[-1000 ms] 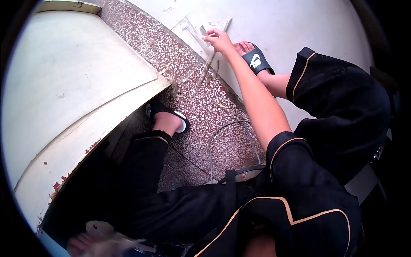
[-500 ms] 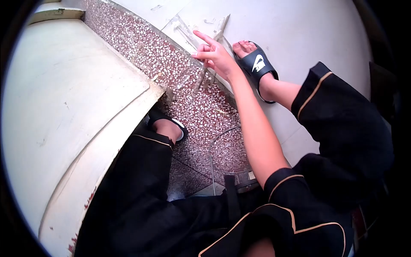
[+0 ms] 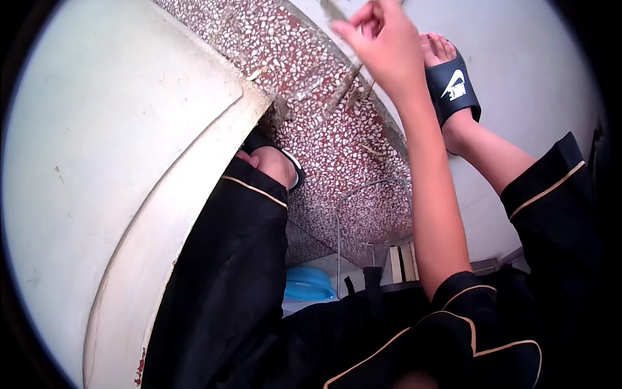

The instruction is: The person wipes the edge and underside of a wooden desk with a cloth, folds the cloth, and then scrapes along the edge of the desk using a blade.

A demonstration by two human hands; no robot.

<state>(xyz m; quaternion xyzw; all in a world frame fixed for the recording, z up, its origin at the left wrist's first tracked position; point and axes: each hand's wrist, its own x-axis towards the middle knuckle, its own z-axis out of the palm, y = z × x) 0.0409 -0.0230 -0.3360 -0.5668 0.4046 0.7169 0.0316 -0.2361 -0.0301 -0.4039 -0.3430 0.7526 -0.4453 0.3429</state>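
Note:
My right hand reaches to the top edge, over the border between the speckled terrazzo step and the pale floor. Its fingers are curled, thumb and forefinger close together. A thin, blurred greyish strip meets the fingertips; I cannot make out what it is. What look like fingertips of my left hand show beside my left ankle at the trouser hem. The rest of that hand is hidden under the white panel.
Black slide sandals, the right one on the pale floor, are on my feet. Dry bits lie on the terrazzo. A bent wire, a blue basin and wooden slats are below. The panel's edge is chipped.
The view has shifted, showing the blue basin and slats. My right hand's forefinger, outstretched before, is now drawn in near the thumb. Fingertips now show by my left ankle.

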